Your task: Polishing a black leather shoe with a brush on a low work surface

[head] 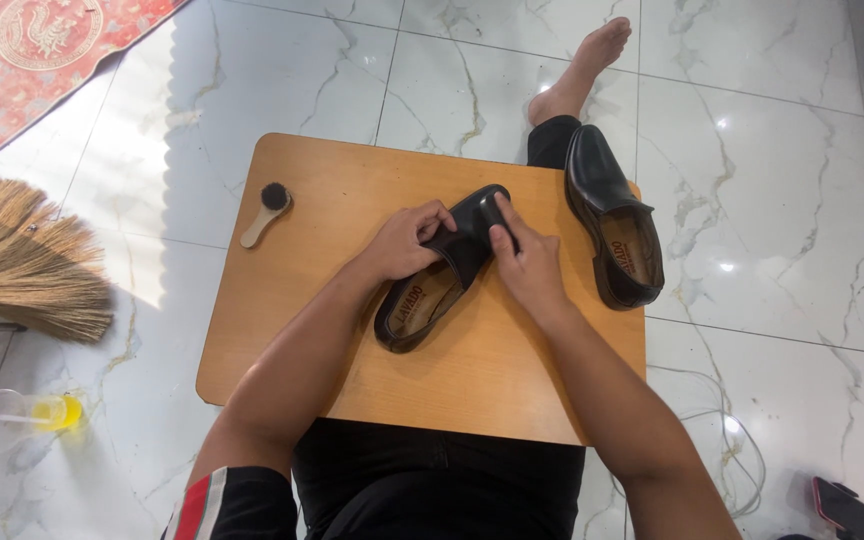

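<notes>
- A black shoe (439,270) lies on its side in the middle of the bench (292,330), toe pointing away from the person, the tan lining facing up.
- The left hand (407,240) grips the shoe at its opening; its fingers are closed around the upper edge.
- The right hand (524,262) presses on the vamp, fingers clenched on something small and dark, perhaps a cloth or sponge; I cannot tell which.
- I judge that the step in hand is rubbing or polishing the upper near the toe. The next move calls for a firm hold by the left hand, so the shoe does not slide while the right hand rubs.
- The second shoe (614,225) stands upright at the right edge of the bench, just beside the right hand.
- A small brush (267,212) with a wooden handle lies well apart on the left of the bench.
- On the floor: a broom (22,255), a red mat (42,50), a glass (22,415) with yellow liquid, a phone (845,507) partly cut off.
- The far side of the held shoe is hidden.
</notes>
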